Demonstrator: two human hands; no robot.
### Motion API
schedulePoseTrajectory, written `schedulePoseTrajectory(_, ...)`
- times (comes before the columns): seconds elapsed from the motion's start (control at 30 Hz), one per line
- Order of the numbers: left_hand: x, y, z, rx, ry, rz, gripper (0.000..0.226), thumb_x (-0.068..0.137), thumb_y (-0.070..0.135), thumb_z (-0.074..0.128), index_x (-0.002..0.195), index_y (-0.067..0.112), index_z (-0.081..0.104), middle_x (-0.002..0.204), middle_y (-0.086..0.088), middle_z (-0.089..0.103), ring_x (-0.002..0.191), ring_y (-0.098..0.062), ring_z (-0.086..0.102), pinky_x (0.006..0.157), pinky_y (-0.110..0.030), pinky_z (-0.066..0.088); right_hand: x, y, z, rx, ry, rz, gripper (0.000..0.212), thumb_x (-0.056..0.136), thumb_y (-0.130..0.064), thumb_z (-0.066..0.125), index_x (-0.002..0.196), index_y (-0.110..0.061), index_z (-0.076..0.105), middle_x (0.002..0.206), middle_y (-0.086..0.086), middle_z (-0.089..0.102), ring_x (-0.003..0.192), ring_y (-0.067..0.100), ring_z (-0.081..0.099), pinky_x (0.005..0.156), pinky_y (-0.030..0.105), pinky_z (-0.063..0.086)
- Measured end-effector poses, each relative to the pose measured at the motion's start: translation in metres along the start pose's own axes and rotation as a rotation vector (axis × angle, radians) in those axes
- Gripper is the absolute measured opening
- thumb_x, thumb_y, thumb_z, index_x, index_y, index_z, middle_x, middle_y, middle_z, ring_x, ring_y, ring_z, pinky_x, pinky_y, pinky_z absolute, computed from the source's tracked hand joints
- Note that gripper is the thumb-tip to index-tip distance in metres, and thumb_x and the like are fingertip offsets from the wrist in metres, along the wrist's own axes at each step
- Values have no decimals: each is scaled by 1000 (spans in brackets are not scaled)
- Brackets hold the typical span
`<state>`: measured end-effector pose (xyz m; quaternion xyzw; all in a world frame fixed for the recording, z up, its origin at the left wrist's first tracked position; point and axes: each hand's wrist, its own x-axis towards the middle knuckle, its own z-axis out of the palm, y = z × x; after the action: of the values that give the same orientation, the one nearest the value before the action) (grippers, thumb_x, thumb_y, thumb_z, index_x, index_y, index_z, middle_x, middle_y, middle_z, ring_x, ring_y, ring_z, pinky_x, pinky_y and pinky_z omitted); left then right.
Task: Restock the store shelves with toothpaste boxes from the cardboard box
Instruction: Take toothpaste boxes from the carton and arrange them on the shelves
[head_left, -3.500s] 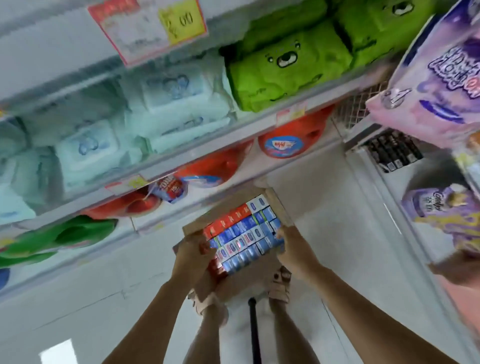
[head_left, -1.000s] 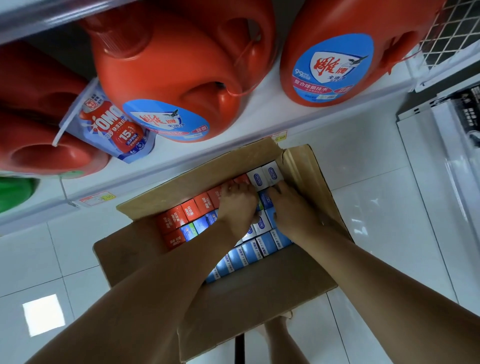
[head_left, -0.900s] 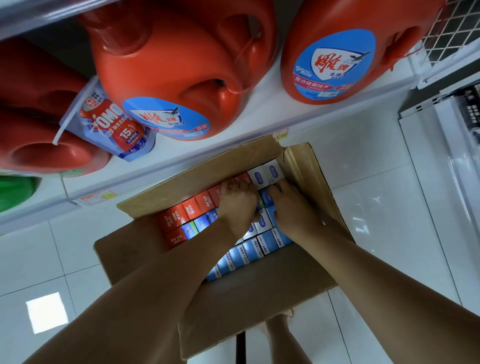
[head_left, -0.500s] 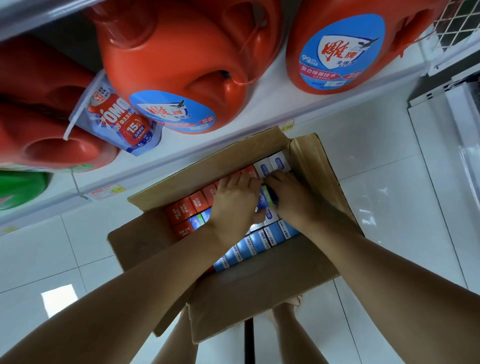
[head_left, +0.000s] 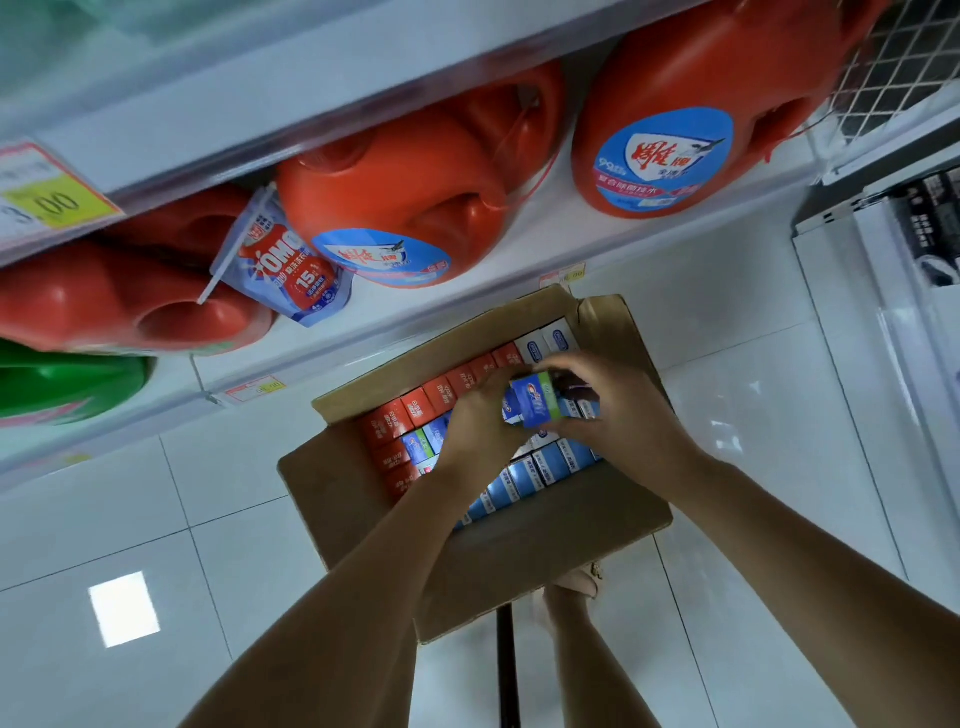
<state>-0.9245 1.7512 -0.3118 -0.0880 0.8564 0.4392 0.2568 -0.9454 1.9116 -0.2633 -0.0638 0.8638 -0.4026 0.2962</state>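
Both hands are down in the cardboard box. My right hand pinches a blue toothpaste box, fingers over and thumb under, and my left hand curls round its left end. It's up out of the packed rows, toward the far right. I'd call this the pick. Next it needs a straight lift clear, then a shelf slot.

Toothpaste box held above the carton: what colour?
Blue toothpaste box with a green band, head view.
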Motion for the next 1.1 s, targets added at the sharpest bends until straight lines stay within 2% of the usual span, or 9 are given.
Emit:
schedulePoseTrajectory(0.1,-9,8,-22,-80,65,-8,31,78,24,76,103,8,67,91,1,69,82,-10,66,73,-19,51,17,14,2,9,-12,239,54,86,-5,66,134,-17,46,128,-1,56,115,11,54,85,10,38)
schedulePoseTrajectory(0.2,-25,13,-52,-94,108,4,15,79,24,75,87,26,62,75,16,63,65,6,61,60,-12,48,52,36,26,-126,-6,480,44,90,-7,60,131,-7,46,128,11,56,117,25,55,87,23,42)
schedulePoseTrajectory(0.33,-39,6,-73,-86,55,17,28,79,20,75,81,38,54,76,24,58,68,17,59,60,-5,47,78,50,74,-162,129,593,49,85,-16,68,127,-3,47,126,16,57,117,29,56,93,35,49)
schedulePoseTrajectory(0.4,-39,-3,-76,-126,-6,-51,31,78,18,75,81,39,53,77,24,59,68,13,60,61,-5,47,82,53,91,-266,189,630,53,86,-21,69,130,-3,46,128,17,55,117,30,55,92,35,50)
schedulePoseTrajectory(0.53,-40,-22,-81,-320,-100,-161,28,74,9,77,85,30,62,83,16,70,83,-1,67,79,-19,51,82,54,102,-517,256,615,32,98,-16,47,126,0,46,127,20,52,115,30,54,91,33,47)
schedulePoseTrajectory(0.6,-43,-29,-82,-440,-96,-191,28,73,7,76,91,24,65,88,9,74,90,-7,68,82,-24,52,82,54,102,-578,257,603,31,97,-14,45,124,1,48,127,20,49,113,30,52,89,35,47)
schedulePoseTrajectory(0.8,-54,-36,-85,-785,-110,-319,43,72,39,64,110,21,62,109,-1,71,104,-20,66,90,-39,50,86,50,94,-564,184,656,45,89,-28,64,122,0,51,129,17,46,112,27,51,86,33,47)
schedulePoseTrajectory(0.97,-55,-28,-86,-998,-53,-450,59,74,55,50,120,18,55,108,-5,72,99,-21,68,85,-36,53,80,46,89,-458,242,653,37,82,-26,72,108,-3,58,110,14,62,97,26,62,69,30,46)
schedulePoseTrajectory(1.1,-59,-24,-87,-1114,-33,-529,64,64,59,53,113,18,54,87,-2,73,78,-16,70,77,-36,51,72,38,85,-419,236,621,52,85,-24,69,124,0,44,112,18,64,99,27,64,71,33,50)
